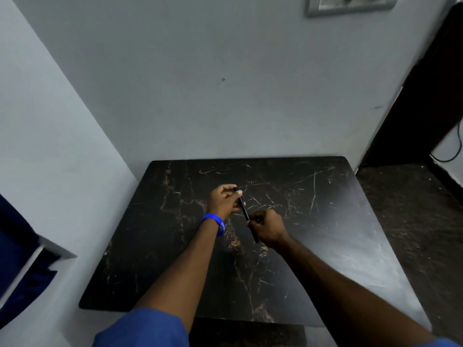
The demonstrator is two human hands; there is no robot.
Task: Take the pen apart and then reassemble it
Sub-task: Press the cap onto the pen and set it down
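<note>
A dark, slim pen [243, 209] is held above the middle of the black marble-patterned table [325, 221], slanting from upper left to lower right. My left hand [224, 200], with a blue wristband, grips the pen's far end between thumb and fingers. My right hand [266, 227] is closed around the near part of the pen, and a short dark end pokes out below its fist. The pen looks like one piece; any joint is hidden by my fingers.
The table stands in a corner against a pale grey wall [200, 83]. A dark wooden door frame [426, 96] and a dark floor [413, 209] lie to the right. A switch plate [350, 3] is high on the wall. Blue fabric [15, 246] sits at the left edge.
</note>
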